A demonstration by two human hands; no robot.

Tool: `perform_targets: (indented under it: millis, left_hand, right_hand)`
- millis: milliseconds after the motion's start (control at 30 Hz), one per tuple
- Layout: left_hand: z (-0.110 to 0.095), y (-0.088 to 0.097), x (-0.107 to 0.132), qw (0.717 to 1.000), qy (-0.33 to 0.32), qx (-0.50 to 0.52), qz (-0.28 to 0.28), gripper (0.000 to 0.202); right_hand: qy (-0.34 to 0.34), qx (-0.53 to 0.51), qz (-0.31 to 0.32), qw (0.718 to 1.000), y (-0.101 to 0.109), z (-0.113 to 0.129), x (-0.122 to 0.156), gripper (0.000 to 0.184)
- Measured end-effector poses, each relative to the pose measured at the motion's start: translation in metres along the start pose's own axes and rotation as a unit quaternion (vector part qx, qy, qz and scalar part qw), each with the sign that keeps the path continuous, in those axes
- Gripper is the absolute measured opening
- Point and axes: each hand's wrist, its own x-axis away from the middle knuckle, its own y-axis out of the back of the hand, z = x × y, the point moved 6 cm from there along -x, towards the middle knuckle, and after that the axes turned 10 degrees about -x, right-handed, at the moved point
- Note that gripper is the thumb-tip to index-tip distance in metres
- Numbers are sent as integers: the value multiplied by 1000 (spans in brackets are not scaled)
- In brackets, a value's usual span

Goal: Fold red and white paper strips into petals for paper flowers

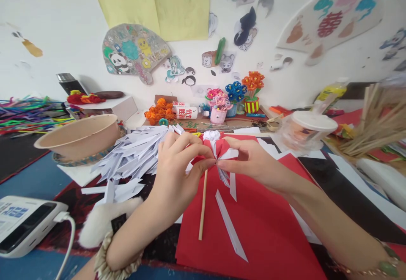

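Observation:
Between my two hands is a red and white folded-paper flower (221,148), held above a red paper sheet (269,225). My left hand (182,159) pinches its left side with thumb and forefinger. On the right side, my right hand (245,155) also pinches it, fingertips close to the left ones. Thin white paper ends hang below the flower. A wooden stick (202,208) lies on the red sheet under my left fingertips. Beside it rests a white paper strip (231,225). My fingers cover part of the flower.
A pile of folded white paper strips (133,155) lies left of my hands, near a beige bowl (79,138). A white device with a cable (28,225) sits at front left. Flower pots (218,114) stand behind; a lidded cup (312,130) and wooden sticks (371,119) are at right.

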Motion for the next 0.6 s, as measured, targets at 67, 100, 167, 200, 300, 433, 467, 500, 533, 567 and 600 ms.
perform_targets:
  millis: [67, 100, 167, 200, 300, 433, 467, 500, 533, 567, 600]
  left_hand:
    - [-1, 0, 0, 1000, -8, -6, 1, 15]
    - [-1, 0, 0, 1000, -9, -5, 1, 15]
    - [0, 1, -1, 1000, -4, 0, 2, 14]
    - [0, 2, -2, 1000, -1, 3, 1, 14]
    - [1, 2, -1, 1000, 1, 3, -3, 13]
    - [-1, -2, 2, 999, -10, -34, -18, 14]
    - [-2, -2, 3, 999, -12, -42, -24, 15]
    - [-2, -2, 3, 999, -12, -45, -28, 15]
    - [-2, -2, 2, 999, -7, -41, -26, 15]
    - [-1, -3, 1, 999, 0, -29, -18, 15]
    - [1, -3, 0, 1000, 11, -10, -5, 16]
  right_hand:
    - [-1, 4, -7, 1000, 1, 0, 0, 22]
    - [0, 2, -7, 1000, 1, 0, 0, 22]
    - [4, -1, 4, 1000, 0, 0, 0, 24]
    - [5, 1, 8, 1000, 0, 0, -1, 25]
    - [5, 14, 11, 1000, 0, -2, -1, 26]
    - [-11, 2, 6, 1000, 1, -6, 0, 29]
    - [-16, -4, 3, 1000, 1, -7, 0, 30]
    - [-20, -11, 2, 1000, 1, -8, 0, 30]
    - [-21, -22, 2, 1000, 1, -8, 0, 30]
    - [-19, -33, 4, 999, 0, -8, 0, 29]
    - [-17, -45, 8, 999, 0, -7, 0, 28]
